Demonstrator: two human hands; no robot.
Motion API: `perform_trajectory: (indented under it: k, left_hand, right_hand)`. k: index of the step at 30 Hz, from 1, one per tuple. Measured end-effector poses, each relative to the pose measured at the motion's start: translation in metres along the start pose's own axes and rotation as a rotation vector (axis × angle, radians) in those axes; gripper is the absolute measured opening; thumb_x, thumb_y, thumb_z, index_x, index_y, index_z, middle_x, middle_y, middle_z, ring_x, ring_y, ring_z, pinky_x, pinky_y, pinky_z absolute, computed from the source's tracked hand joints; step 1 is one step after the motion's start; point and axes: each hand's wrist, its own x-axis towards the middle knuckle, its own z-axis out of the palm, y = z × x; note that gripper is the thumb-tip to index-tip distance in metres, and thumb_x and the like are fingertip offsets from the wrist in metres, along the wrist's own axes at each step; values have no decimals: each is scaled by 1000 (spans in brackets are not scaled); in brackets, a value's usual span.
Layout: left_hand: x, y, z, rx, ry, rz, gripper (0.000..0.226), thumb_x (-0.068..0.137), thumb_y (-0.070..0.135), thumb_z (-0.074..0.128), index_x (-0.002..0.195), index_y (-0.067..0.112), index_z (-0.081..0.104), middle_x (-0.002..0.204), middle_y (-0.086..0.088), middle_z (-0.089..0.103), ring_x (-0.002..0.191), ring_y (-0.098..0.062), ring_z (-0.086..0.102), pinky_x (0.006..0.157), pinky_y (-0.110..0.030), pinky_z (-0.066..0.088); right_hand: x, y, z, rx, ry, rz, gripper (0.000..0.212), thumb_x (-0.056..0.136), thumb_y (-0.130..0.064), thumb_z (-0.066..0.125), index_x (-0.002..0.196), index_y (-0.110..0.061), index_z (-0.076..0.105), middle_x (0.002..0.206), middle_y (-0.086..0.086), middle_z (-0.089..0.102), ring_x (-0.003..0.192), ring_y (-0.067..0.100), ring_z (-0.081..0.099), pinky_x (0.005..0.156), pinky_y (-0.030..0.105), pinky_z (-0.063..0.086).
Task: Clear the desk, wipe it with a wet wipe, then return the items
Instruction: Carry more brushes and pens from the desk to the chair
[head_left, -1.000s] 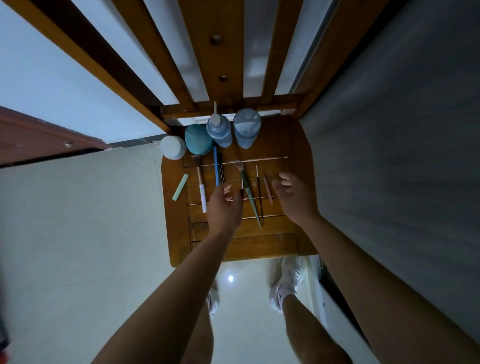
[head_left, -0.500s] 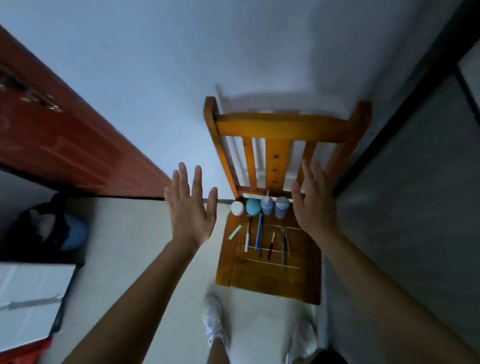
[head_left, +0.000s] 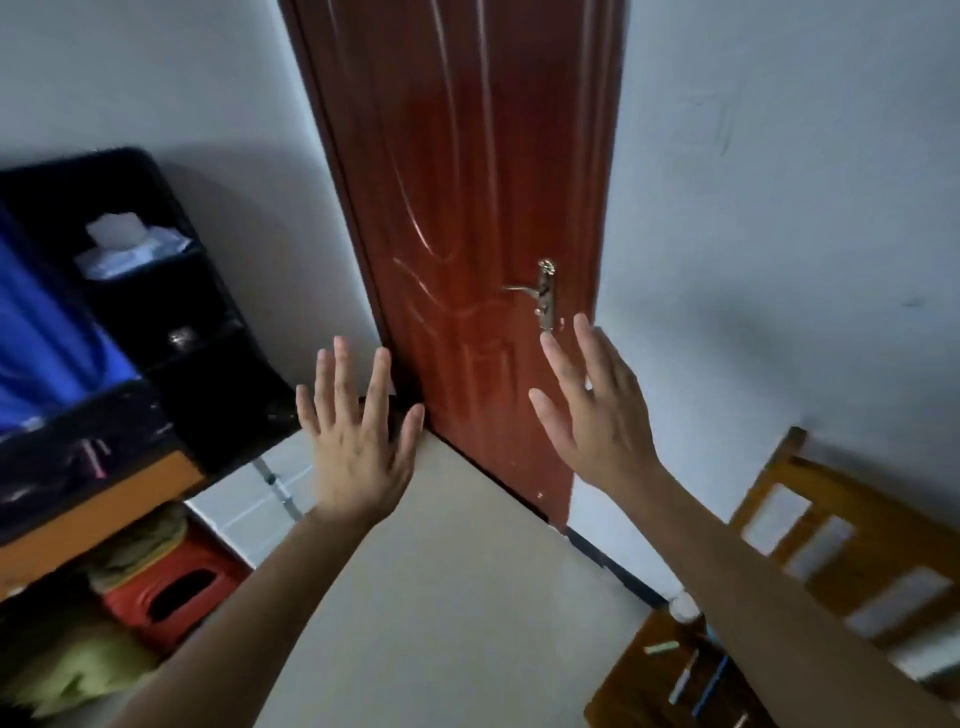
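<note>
Both hands are raised in front of me with fingers spread and nothing in them. My left hand (head_left: 358, 441) is over the floor near the door's foot. My right hand (head_left: 597, 410) is in front of the red-brown door, below its handle. At the lower right the wooden chair (head_left: 644, 686) carries the moved items: a small green stick (head_left: 661, 647), a white-tipped brush (head_left: 684, 683), a blue pen (head_left: 712, 680) and a white round lid (head_left: 684, 607). My right forearm hides the rest of the seat. The desk edge (head_left: 98, 499) with a dark top shows at the left.
A red-brown door (head_left: 467, 260) with a brass handle (head_left: 543, 293) stands straight ahead. A black shelf unit (head_left: 171, 291) with a tissue pack (head_left: 130, 244) is at the left. A red stool (head_left: 171, 597) and yellow-green cloth lie under the desk. The pale floor lies between.
The view has swung up and left from the chair seat to the door. Both hands left the items on the chair and are lifted, spread and holding nothing.
</note>
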Motion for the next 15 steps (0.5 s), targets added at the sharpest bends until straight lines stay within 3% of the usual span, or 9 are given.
perform_trajectory:
  k: [9,15]
  left_hand:
    - [-22,-292,-122,221,51,-315,73,98,57,30,159,20,12,166,-12,-5,153,-30,-8,119,-62,5]
    - [-34,-408,-144,266,69,-539,76,96,61,25,159,20,13,166,-11,-5,153,-27,-9,120,-59,4]
  right_hand:
    - [106,-286,183,265,-145,-196,70,99,-51,49,159,-23,26,166,15,20,148,37,32,112,50,41]
    - [135,-393,278,373,-310,-325,72,100,-56,41,161,-28,17,168,11,14,151,35,26,114,48,36]
